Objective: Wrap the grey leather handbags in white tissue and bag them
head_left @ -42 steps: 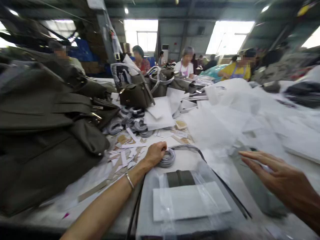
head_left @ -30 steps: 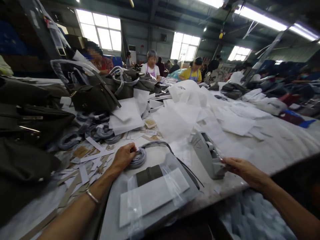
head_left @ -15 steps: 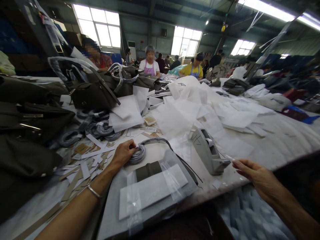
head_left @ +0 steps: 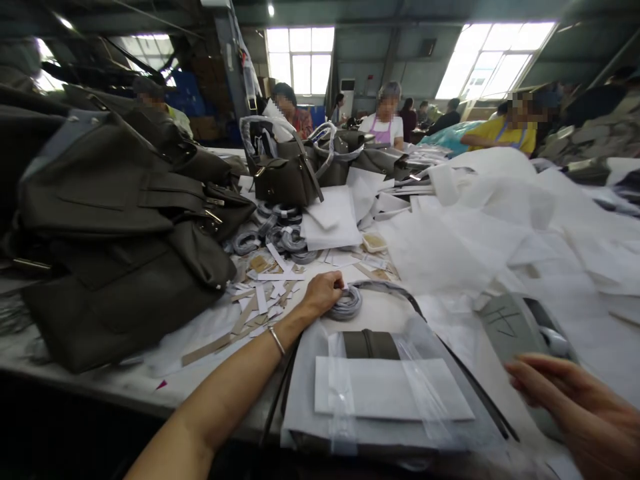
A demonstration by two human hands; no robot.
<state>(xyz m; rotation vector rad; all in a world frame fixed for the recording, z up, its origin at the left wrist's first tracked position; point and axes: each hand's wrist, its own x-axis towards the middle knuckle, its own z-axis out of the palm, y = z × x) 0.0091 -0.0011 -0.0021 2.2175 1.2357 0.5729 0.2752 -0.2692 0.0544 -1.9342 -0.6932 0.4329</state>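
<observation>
Bearings taken from the wrapped bundle (head_left: 395, 431), lying on the table (head_left: 165, 400), white pad (head_left: 395, 393) taped across it.
Left hand (head_left: 323, 292): at 11 o'clock, fingers closed on the edge of a grey coil (head_left: 347, 304).
Right hand (head_left: 575, 400): at 3 o'clock, fingers half curled, thumb near them; grip on anything cannot be told.
Tape dispenser (head_left: 507, 327): at 2 o'clock, partly behind the right hand; contact unclear.
Dark bags (head_left: 125, 233): heaped at 10 o'clock.
White sheets (head_left: 470, 220): spread at 1 o'clock.
</observation>
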